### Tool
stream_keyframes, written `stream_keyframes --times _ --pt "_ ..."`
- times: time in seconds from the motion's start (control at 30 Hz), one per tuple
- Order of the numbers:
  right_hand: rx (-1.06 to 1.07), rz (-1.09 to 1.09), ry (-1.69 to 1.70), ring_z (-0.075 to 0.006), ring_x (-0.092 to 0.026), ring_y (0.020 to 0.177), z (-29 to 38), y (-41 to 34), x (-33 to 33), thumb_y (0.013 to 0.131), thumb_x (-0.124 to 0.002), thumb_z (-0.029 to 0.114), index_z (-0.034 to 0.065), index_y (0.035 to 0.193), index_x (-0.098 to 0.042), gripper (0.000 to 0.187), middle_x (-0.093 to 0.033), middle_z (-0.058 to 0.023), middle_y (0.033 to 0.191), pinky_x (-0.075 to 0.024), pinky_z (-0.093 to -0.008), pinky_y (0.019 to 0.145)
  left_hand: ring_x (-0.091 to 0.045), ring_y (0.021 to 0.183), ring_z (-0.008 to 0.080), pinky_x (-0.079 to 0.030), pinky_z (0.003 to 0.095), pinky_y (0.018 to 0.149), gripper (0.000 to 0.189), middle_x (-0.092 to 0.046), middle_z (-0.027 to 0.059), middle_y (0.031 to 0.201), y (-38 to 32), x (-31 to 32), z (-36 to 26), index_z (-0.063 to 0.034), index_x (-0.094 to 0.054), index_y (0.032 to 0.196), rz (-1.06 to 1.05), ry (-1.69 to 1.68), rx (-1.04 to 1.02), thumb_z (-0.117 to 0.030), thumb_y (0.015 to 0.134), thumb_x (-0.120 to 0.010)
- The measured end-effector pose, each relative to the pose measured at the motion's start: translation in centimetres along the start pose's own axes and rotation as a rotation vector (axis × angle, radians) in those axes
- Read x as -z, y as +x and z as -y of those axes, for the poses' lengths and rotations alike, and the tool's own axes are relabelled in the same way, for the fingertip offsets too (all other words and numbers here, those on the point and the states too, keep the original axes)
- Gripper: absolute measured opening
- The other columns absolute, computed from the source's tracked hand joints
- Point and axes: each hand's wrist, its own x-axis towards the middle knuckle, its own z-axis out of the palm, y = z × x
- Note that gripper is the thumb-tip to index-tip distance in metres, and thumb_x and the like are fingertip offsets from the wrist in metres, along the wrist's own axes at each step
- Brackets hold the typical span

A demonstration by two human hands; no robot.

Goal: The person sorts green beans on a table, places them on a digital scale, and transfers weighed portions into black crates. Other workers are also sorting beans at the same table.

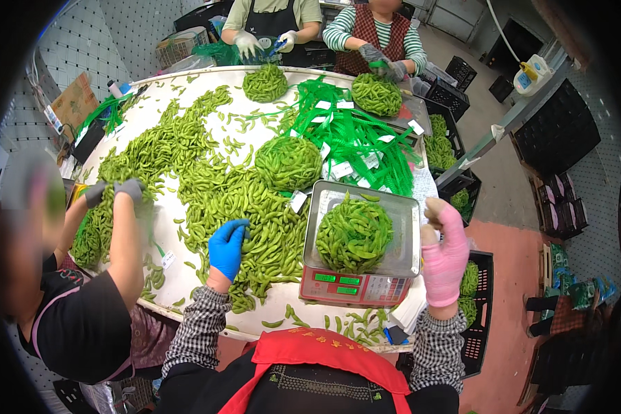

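My left hand, in a blue glove, is over a heap of green soybean pods. Its thumb and fingers come together; whether a pod is between them I cannot tell. Just right of a digital weighing scale is my right hand, gloved in pink with pale fingertips. Its fingers bend with a gap to the thumb, and nothing shows in it. A rounded green mesh bag of pods rests on the scale's metal pan. Behind the scale sits another filled mesh bag.
Empty green mesh bags with white tags lie behind the scale. Loose pods scatter along the white table's front edge. A black crate holds filled bags at right. Co-workers' gloved hands handle pods at left and across the table.
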Motion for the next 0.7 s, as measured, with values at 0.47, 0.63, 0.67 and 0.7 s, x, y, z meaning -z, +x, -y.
stream_keyframes --times 0.47,0.63,0.67,0.7 --pt "0.202 0.291 -0.279 -0.027 -0.066 0.084 -0.9 2.5 -2.5 0.082 -0.068 0.01 0.0029 0.097 -0.07 0.017 -0.066 -0.0137 0.111 -0.0529 -0.0323 0.076 -0.061 0.065 0.0115 -0.051 0.0256 0.06 0.034 -0.066 0.0056 0.078 1.1 -12.9 -19.0 -0.0089 -0.062 0.127 0.804 0.189 -0.202 -0.017 0.094 -0.056" --pt "0.053 0.18 -0.067 -0.0205 -0.065 0.086 -0.1 1.6 -1.4 0.085 -0.067 0.006 0.0021 0.1 -0.069 0.015 -0.068 -0.0093 0.097 -0.051 -0.0287 0.077 -0.069 0.071 0.0257 -0.055 0.0373 0.069 0.03 -0.07 0.0135 0.08 0.6 -13.6 -14.7 -0.0108 -0.068 0.119 1.048 0.72 -0.354 -0.015 0.091 -0.057" --pt "-0.033 0.153 0.024 -0.0211 -0.065 0.087 0.0 1.4 -1.4 0.085 -0.067 0.005 0.0022 0.101 -0.069 0.016 -0.068 -0.0101 0.097 -0.051 -0.0288 0.078 -0.069 0.071 0.0252 -0.055 0.0371 0.069 0.03 -0.07 0.0132 0.079 0.1 -13.2 -14.5 -0.0113 -0.068 0.119 1.082 0.691 -0.353 -0.015 0.091 -0.057" --pt "-0.097 0.12 0.102 -0.0192 -0.064 0.087 0.0 1.3 -1.5 0.086 -0.066 0.004 0.0022 0.102 -0.069 0.017 -0.067 -0.0093 0.096 -0.0506 -0.028 0.078 -0.069 0.071 0.0248 -0.055 0.0368 0.07 0.03 -0.07 0.0129 0.078 -0.6 -12.7 -14.4 -0.0118 -0.068 0.119 1.117 0.665 -0.349 -0.015 0.091 -0.057"
